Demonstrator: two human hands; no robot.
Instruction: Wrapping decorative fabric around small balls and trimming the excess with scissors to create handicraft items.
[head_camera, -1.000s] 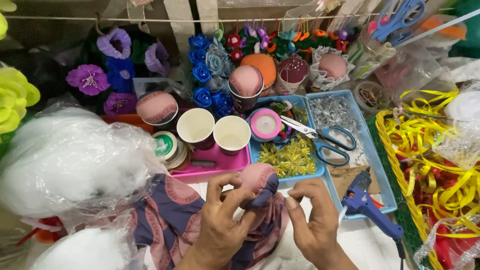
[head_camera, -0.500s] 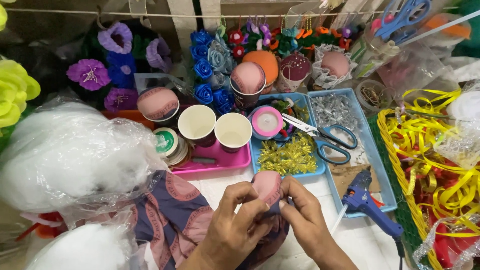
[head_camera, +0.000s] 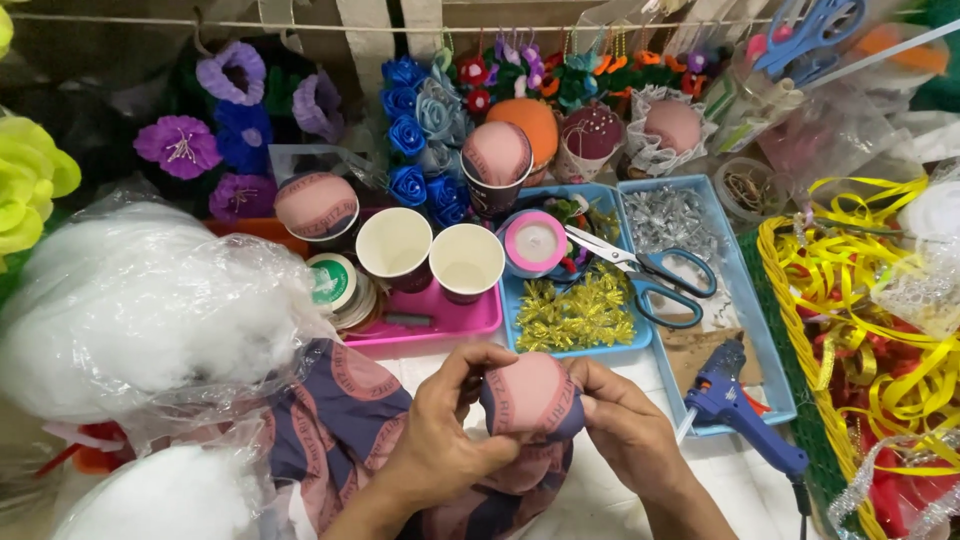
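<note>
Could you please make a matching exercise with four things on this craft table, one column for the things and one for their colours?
Things:
1. scissors
2. glue gun
3. tray under the two empty cups
4. ribbon in the basket on the right

Colours:
A. yellow
B. pink
C. blue body
D. teal handles

Right pairs: 1-D, 2-C, 3-B, 4-A

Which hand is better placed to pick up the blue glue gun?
Probably the right hand: the blue glue gun lies just to its right, apart from it. The left hand sits on the far side of the fabric-wrapped ball that both hands grip.
</note>
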